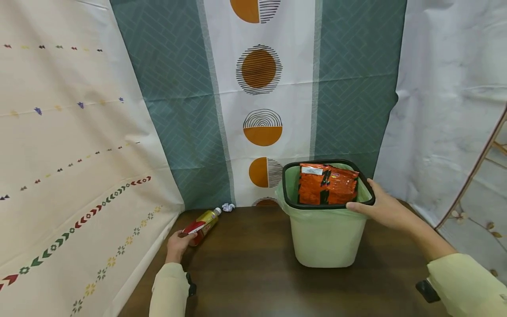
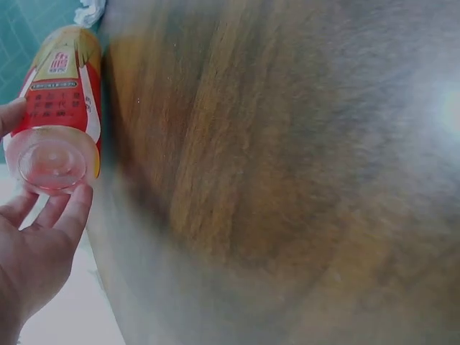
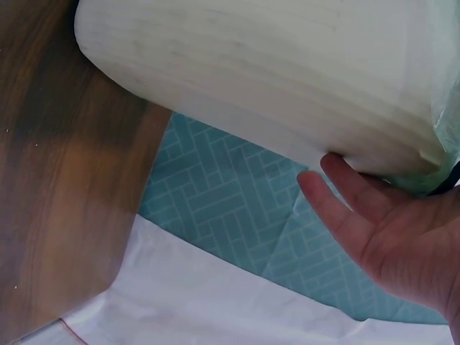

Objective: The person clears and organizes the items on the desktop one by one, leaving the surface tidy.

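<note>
At the left, my left hand (image 1: 179, 246) holds the lower end of a drink bottle (image 1: 206, 223) with a red and yellow label and a pale cap. In the left wrist view, the thumb lies along the label and the fingertips meet the edge of the clear base. My right hand (image 1: 382, 209) grips the right side of a pale green trash bin (image 1: 328, 242), thumb over its black rim. Two fingers (image 3: 359, 190) show against the bin's wall in the right wrist view. Inside the bin, a red snack bag (image 1: 328, 187) leans up above the green liner (image 1: 295, 211).
A crumpled white paper ball (image 1: 228, 207) lies beside the bottle's cap at the back edge of the dark wooden table (image 1: 245, 264). Patterned cloths (image 1: 178, 110) hang behind the table and along both sides.
</note>
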Motion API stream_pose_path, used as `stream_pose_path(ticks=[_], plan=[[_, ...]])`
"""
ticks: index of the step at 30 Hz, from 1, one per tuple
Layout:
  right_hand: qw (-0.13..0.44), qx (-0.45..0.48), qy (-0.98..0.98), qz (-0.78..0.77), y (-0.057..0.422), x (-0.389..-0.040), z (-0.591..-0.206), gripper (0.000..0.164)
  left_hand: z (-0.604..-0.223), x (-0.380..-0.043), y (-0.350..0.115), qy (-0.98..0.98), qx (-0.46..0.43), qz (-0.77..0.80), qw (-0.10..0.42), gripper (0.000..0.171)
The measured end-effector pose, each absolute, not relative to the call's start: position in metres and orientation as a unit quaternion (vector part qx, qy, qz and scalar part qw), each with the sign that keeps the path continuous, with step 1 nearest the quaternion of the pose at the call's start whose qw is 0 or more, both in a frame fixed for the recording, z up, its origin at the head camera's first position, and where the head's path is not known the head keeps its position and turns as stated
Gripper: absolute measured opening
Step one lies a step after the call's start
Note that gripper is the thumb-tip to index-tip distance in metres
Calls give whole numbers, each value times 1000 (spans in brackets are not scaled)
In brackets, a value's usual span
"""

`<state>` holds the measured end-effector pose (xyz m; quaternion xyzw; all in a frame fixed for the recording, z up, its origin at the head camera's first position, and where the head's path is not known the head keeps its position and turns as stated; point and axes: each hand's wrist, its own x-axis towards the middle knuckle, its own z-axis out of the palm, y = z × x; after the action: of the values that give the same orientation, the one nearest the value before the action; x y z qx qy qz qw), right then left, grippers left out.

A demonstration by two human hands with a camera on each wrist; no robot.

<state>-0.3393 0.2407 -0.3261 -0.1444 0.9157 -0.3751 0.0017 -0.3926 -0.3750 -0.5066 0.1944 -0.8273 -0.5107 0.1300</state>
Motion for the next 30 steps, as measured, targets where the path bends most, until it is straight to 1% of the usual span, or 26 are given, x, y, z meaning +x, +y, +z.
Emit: stream_pose_path(ticks=[6, 11, 19, 23, 30], plan=[[9, -134, 918, -372, 240, -340, -324, 112, -501, -389, -374, -818, 200, -523, 129, 80], [8, -138, 914, -381, 239, -340, -324, 112, -493, -387, -371, -805, 206, -538, 141, 78], [-1, -166, 899, -404, 237, -339, -325, 107, -470, -383, -355, -768, 166, -600, 155, 72], [5, -166, 900, -404, 237, -339, -326, 108, -457, -382, -347, -750, 147, -625, 161, 68], [18, -150, 906, -395, 239, -336, -323, 114, -436, -380, -332, -734, 125, -648, 160, 75]])
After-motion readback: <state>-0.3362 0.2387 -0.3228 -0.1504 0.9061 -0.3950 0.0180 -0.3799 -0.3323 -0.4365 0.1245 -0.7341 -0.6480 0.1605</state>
